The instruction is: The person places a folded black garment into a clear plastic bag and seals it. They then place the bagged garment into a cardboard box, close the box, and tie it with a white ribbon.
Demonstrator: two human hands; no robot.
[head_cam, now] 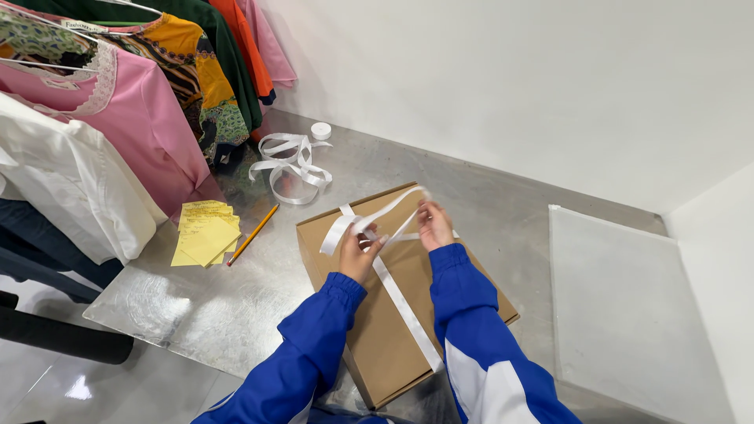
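White satin ribbon is being tied over a flat brown cardboard box that lies on a shiny metal-topped table, seen from above by a head camera. Two arms in bright blue sleeves reach over the box. The left hand has its grip closed on a ribbon loop near the box's upper left corner, and the right hand pinches a ribbon strand just above the lid, fingers together. One long ribbon band runs down the lid toward the near edge. Left of the box lie yellow sticky notes with a pencil beside them; farther back sit a loose coil of spare ribbon and a small white spool. Colourful garments hang at the left edge, and a white board lies to the right. Judging from this, the smooth ribbon could slip from either pinch, loosening the loop, or the band could slide sideways off the lid if pulled unevenly.
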